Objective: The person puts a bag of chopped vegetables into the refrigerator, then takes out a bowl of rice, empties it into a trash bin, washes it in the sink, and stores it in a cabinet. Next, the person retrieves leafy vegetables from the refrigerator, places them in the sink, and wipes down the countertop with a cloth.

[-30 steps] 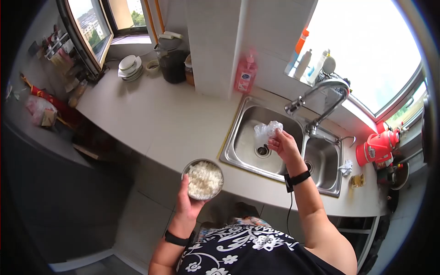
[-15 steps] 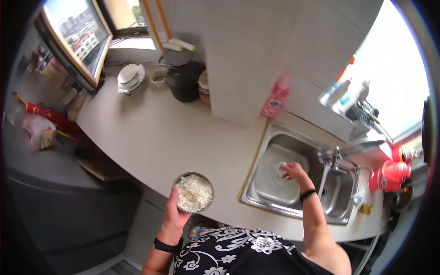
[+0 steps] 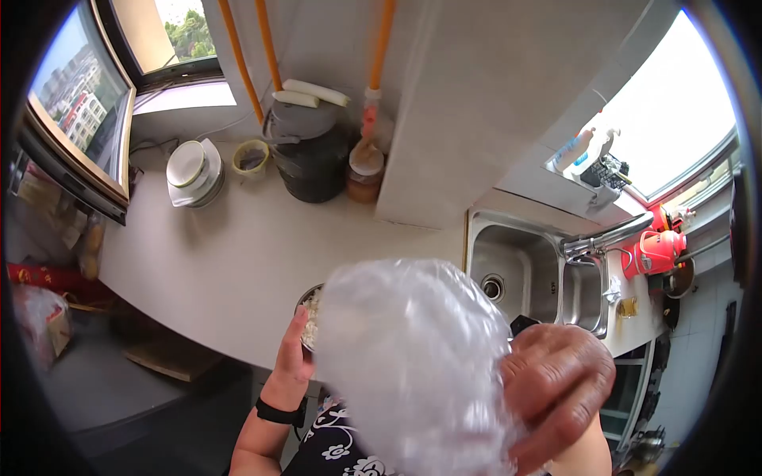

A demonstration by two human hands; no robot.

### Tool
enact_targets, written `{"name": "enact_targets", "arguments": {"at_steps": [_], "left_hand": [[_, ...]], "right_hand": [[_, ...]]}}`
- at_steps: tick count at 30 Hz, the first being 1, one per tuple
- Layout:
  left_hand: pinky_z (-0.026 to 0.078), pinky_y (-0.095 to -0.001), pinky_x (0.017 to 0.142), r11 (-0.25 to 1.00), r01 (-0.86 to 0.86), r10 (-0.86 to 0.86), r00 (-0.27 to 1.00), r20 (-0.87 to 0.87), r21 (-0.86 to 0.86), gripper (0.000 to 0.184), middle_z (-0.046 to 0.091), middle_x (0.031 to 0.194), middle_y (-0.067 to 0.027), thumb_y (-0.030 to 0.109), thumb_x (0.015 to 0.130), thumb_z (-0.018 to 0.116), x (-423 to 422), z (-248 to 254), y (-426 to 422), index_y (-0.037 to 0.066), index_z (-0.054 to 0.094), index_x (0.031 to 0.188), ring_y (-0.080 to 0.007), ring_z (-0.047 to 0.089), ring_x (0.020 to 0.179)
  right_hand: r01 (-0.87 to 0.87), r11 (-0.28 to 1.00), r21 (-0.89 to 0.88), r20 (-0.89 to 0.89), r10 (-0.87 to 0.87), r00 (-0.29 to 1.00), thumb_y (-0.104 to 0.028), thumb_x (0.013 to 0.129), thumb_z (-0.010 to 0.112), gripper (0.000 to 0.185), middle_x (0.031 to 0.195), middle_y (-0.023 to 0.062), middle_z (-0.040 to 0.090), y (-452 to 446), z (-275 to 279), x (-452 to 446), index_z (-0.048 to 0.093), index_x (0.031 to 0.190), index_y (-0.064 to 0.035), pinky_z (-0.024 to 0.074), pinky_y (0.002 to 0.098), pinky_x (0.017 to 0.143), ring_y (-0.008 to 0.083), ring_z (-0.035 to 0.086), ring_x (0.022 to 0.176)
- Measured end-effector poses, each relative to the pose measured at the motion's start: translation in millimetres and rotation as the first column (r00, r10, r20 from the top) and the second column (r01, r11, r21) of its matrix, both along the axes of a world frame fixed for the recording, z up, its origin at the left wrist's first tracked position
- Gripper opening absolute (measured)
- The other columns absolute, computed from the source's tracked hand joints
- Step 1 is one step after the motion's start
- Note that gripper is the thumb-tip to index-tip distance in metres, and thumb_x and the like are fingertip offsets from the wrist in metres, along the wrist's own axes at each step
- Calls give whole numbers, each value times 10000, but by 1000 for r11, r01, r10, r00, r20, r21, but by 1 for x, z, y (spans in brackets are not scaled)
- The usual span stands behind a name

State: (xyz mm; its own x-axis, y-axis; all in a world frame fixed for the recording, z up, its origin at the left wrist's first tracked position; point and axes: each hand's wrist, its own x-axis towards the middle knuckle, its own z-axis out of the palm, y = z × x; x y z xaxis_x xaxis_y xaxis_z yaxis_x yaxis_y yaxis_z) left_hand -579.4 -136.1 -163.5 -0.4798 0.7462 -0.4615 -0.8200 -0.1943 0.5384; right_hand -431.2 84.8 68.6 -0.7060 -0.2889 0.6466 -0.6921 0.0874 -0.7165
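My left hand [image 3: 292, 357] holds a metal bowl [image 3: 301, 300] by its side, thumb up along the rim. White rice [image 3: 313, 316] shows at the bowl's left edge; the rest is covered from sight. My right hand [image 3: 559, 385] is raised close to the camera, its fingers closed on a thin, clear plastic film [image 3: 413, 349], possibly a bag or a cover. The crinkled film spreads out leftward and hangs across the view in front of the bowl. Whether it touches the bowl cannot be seen.
A double steel sink [image 3: 516, 262] with a faucet [image 3: 607, 238] lies to the right. Stacked plates [image 3: 190, 166], a yellow bowl [image 3: 251, 159], a dark lidded bucket [image 3: 309, 163] and a jar [image 3: 365, 170] stand at the back of the counter [image 3: 206, 262]. A red thermos [image 3: 655, 252] is far right.
My right hand has come up out of the sink toward the camera with the plastic, which now appears large and spread. My left hand still holds the bowl. The view has shifted.
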Motion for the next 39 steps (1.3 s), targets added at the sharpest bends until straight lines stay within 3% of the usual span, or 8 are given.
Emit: {"name": "enact_targets", "arguments": {"at_steps": [9, 16, 20, 23, 28, 35, 37, 39], "left_hand": [[490, -391, 970, 996, 42, -49, 995, 89, 80, 564, 577, 1302, -103, 444, 968, 536, -51, -36, -60, 55, 464, 1370, -238, 573, 1177], [494, -280, 853, 995, -45, 32, 990, 138, 87, 470, 601, 1210, 12, 394, 987, 538, -69, -62, -84, 131, 488, 1373, -123, 579, 1040], [474, -454, 1013, 992, -82, 70, 990, 121, 99, 552, 557, 1304, -148, 393, 960, 556, -78, -40, -86, 24, 443, 1355, -290, 555, 1204], [478, -469, 1007, 990, -97, 86, 990, 109, 99, 539, 549, 1311, -162, 384, 968, 541, -79, -40, -89, 18, 443, 1352, -302, 550, 1213], [469, -478, 1015, 986, -115, 98, 985, 140, 122, 538, 549, 1314, -156, 386, 966, 546, -82, -45, -91, 29, 443, 1355, -299, 545, 1219], [454, -473, 1032, 978, -151, 130, 980, 150, 141, 549, 539, 1331, -160, 381, 971, 549, -91, -48, -90, 18, 429, 1365, -300, 536, 1232], [438, -470, 1051, 977, -119, 95, 986, 136, 176, 611, 519, 1357, -174, 435, 967, 546, -95, -45, -87, -1, 414, 1374, -304, 519, 1253], [435, -472, 1054, 979, -118, 95, 986, 136, 169, 643, 514, 1362, -177, 466, 960, 543, -98, -37, -83, -1, 408, 1379, -305, 512, 1261]], "right_hand": [[-38, 995, -90, -230, 16, 973, -195, 842, 720, 215, 856, 193, 662, -63, -11, -63, 722, 904, 11, 564, 391, 719, 322, 669, 771], [99, 964, 246, 159, -141, 977, -107, 894, 642, 151, 946, 125, 689, -70, 28, -75, 704, 991, -10, 564, 330, 709, 261, 691, 791], [596, 223, 772, -179, -822, 540, -34, 839, 655, 201, 757, 72, 634, -35, 16, -141, 583, 1026, -56, 510, 357, 606, 265, 645, 664], [530, -450, 719, -693, -527, 492, -80, 814, 662, 153, 991, 72, 593, 25, -9, -194, 614, 958, -66, 548, 326, 638, 245, 641, 790], [273, -669, 691, -701, -527, 481, -99, 764, 664, 188, 955, 12, 594, 54, -46, -258, 654, 947, -141, 515, 350, 644, 197, 624, 878], [-125, -664, 737, -422, -597, 682, -264, 865, 642, 246, 1142, 107, 651, 122, -140, -269, 696, 1051, -113, 517, 394, 845, 254, 622, 1078], [172, -144, 975, -199, -911, 362, -215, 852, 621, 214, 1119, 119, 656, 153, -183, -260, 696, 1008, -88, 517, 407, 841, 266, 639, 1025], [-24, -64, 998, -44, -870, 490, -165, 836, 625, 195, 1103, 137, 656, 131, -156, -270, 688, 989, -61, 529, 390, 823, 279, 645, 1005]]}}
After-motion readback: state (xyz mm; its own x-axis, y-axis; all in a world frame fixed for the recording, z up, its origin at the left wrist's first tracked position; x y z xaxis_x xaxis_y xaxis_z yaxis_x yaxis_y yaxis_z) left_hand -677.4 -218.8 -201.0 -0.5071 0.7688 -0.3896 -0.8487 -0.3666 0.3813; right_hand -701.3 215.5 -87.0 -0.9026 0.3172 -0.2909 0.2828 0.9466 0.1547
